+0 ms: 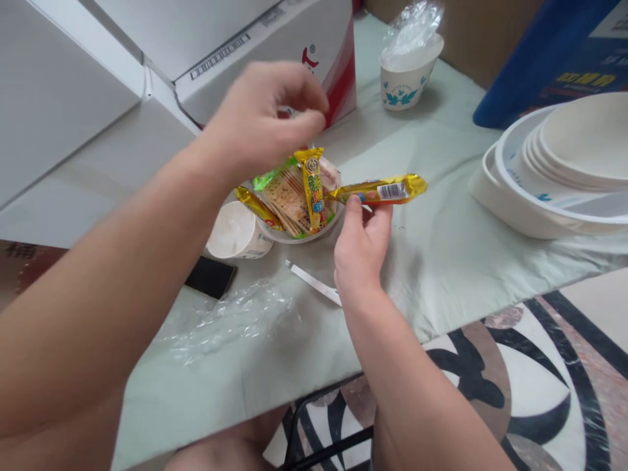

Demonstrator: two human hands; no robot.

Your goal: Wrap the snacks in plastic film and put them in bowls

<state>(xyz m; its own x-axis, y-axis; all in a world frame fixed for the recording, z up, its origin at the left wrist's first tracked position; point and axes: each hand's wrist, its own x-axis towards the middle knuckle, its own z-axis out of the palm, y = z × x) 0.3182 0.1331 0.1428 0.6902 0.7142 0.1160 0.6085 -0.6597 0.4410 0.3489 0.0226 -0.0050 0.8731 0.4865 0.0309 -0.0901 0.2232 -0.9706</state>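
Observation:
My right hand (363, 245) grips a long, yellow-wrapped snack bar (385, 190) with a barcode label, held level beside the snack bowl. My left hand (275, 108) is raised above the bowl, its fingers curled toward the thumb in a pinch and slightly blurred. Whatever it may hold is hidden. The clear round bowl (297, 239) contains wrapped crackers (289, 196), a yellow snack packet (313, 190) standing upright, and another yellow packet (258, 206) at its left edge. My left wrist and forearm pass in front of part of the bowl's far side.
A white paper cup (238, 229), black phone (212, 277), crumpled clear plastic (230, 320) and white strip (314, 282) lie near the bowl. Behind stand a red-and-white carton (338, 82) and a cup (405, 82) stuffed with plastic. Stacked bowls (530, 209) are at right.

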